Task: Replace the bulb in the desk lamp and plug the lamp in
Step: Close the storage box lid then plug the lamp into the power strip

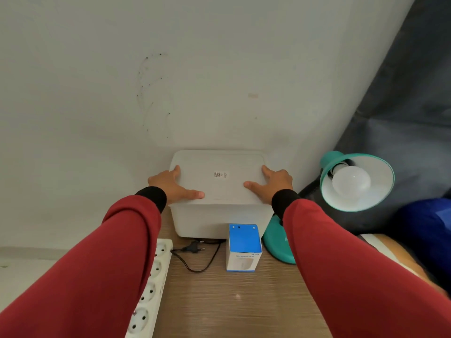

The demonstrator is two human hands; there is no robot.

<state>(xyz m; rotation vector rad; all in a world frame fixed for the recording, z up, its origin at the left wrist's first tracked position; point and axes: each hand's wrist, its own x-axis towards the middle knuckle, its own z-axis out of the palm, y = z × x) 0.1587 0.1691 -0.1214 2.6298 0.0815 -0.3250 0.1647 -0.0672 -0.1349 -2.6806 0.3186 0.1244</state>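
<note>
A teal desk lamp (329,167) stands at the right of the wooden table, its shade facing me with a white bulb (351,180) screwed in. Its round teal base (277,242) sits beside a blue and white bulb box (244,247). The lamp's black plug (192,248) and cord lie loose on the table, close to a white power strip (151,289) at the left edge. A white lidded plastic box (219,191) stands against the wall. My left hand (173,185) grips the lid's left side and my right hand (271,184) grips its right side.
The wooden table (231,301) is narrow, with the wall right behind the plastic box. Dark grey fabric (402,118) hangs at the right behind the lamp. A blue cloth and a striped cushion lie at the right edge.
</note>
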